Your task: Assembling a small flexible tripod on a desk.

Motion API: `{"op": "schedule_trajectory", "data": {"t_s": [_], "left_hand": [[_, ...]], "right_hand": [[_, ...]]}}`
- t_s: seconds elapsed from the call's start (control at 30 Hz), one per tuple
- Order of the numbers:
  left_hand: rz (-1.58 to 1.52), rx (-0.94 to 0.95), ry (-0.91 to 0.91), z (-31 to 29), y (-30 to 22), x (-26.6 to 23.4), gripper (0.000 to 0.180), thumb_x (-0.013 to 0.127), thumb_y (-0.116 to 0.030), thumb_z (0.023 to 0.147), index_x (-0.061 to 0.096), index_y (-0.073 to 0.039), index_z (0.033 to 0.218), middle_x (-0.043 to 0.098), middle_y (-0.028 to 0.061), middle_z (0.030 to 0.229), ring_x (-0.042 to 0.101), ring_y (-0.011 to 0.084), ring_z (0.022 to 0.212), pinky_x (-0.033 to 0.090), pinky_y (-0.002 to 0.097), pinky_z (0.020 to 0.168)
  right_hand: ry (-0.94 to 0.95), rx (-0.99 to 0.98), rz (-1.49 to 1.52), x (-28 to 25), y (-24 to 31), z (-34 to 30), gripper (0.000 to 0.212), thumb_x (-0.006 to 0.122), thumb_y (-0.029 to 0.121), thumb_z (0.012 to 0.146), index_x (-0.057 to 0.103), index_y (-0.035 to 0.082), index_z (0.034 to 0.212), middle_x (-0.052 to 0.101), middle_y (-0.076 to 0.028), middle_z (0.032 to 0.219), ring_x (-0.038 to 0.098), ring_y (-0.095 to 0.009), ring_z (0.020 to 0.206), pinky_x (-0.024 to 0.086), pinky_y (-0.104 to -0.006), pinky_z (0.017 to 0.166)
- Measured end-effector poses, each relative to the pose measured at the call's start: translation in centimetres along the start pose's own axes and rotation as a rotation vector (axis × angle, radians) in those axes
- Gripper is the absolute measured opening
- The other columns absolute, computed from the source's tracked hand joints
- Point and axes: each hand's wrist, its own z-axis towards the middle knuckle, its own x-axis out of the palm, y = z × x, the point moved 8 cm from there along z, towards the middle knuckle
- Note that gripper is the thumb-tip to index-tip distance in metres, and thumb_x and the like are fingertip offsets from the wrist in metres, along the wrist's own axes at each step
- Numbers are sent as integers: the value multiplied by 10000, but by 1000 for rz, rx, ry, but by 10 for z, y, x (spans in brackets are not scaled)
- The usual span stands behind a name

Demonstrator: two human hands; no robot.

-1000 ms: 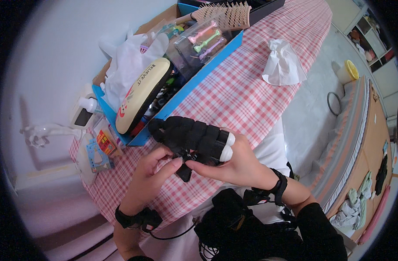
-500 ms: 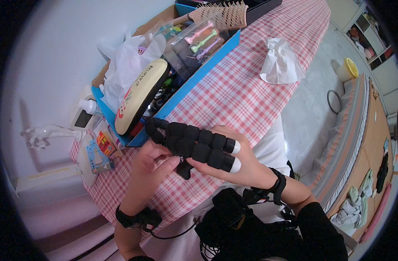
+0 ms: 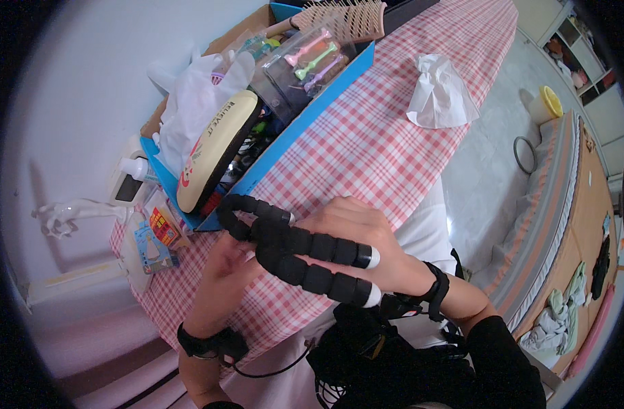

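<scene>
Between nine and ten o'clock from the black tripod with segmented, white-footed legs (image 3: 274,252), a glossy white figurine (image 3: 84,213) stands by the wall. The bare left hand (image 3: 223,273) meets the tripod at eight o'clock. The tripod is raised above the red-and-white checked cloth (image 3: 353,143), its curled leg close to the near end of the blue cardboard box (image 3: 305,125). A strip of cloth separates that box from the bare right hand (image 3: 366,228) at three o'clock; more cloth extends toward one o'clock, up to the crumpled white paper (image 3: 440,95).

Left fingertips are hidden behind the tripod; grip cannot be determined. The tripod's underside is concealed. Right fingers bend inward, partly covered by the legs; closure cannot be confirmed. The black tray (image 3: 411,15) is cut off at top.
</scene>
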Motion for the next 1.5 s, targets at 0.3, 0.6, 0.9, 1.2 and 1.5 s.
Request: {"op": "schedule_trajectory", "data": {"t_s": [0.3, 0.6, 0.9, 1.2, 1.5], "left_hand": [[-38, -18, 40, 2, -3, 7, 422, 688, 53, 751, 535, -18, 1137, 616, 81, 1096, 553, 157, 1068, 438, 298, 917], [39, 45, -55, 2, 0, 2, 336, 685, 44, 775, 558, 0, 1083, 630, 100, 1058, 588, 161, 1005, 446, 308, 909], [88, -34, -41, -4, 9, 0, 336, 659, -6, 821, 544, 19, 1135, 582, 92, 1156, 539, 154, 1073, 411, 306, 936], [65, -126, -125, -11, 10, -4, 357, 635, -30, 851, 505, 9, 1182, 548, 92, 1207, 503, 166, 1129, 366, 309, 985], [74, -74, -5, 0, 2, 8, 349, 633, -6, 819, 541, 11, 1155, 580, 79, 1144, 532, 159, 1084, 394, 305, 956]], "right_hand": [[-16, 25, 11, -3, -2, -1, 252, 747, 165, 701, 646, 32, 890, 589, -91, 757, 579, -279, 705, 444, -364, 637], [-48, 6, -21, -5, 1, -1, 256, 760, 171, 710, 656, 28, 895, 594, -87, 756, 583, -270, 708, 449, -353, 637], [-37, -9, -22, -2, 2, -2, 270, 746, 149, 705, 663, 33, 934, 609, -82, 787, 585, -258, 729, 452, -341, 658], [-4, -32, -21, -1, 0, -1, 348, 744, 147, 655, 650, 35, 970, 614, -79, 828, 585, -255, 761, 448, -342, 680], [-25, 14, 3, -3, -1, -2, 266, 745, 144, 728, 664, 18, 948, 631, -90, 827, 594, -261, 760, 452, -341, 686]]}}
